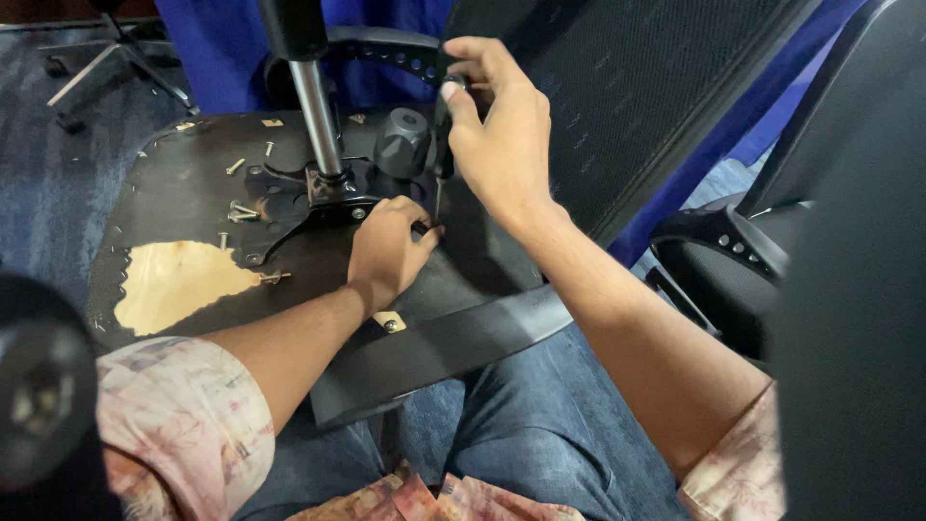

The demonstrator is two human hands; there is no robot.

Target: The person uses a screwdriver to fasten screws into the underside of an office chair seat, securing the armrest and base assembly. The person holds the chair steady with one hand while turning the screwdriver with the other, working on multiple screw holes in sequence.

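Hands work on the underside of an upturned black office-chair seat (193, 193) that lies across the person's lap, its covering torn at 8 o'clock to bare a pale wooden patch (178, 280). The left hand (386, 253) rests near the middle of the seat, fingers curled together and pressed down at the edge of the black metal mounting plate (289, 207); whether it pinches anything small I cannot tell. The right hand (497, 135) is higher, toward 12 o'clock, its thumb and fingers clamped on a dark handle-like tool (446, 116) whose thin shaft runs down to the plate just beside the left fingertips. A shiny steel gas-lift column (316, 116) rises from the plate at 11 o'clock of the left hand, with a grey round knob (403, 143) between column and right hand. Loose silver screws (241, 210) lie scattered on the seat at 9 to 10 o'clock. A black mesh chair back (627, 87) stands behind the right hand at 1 o'clock.
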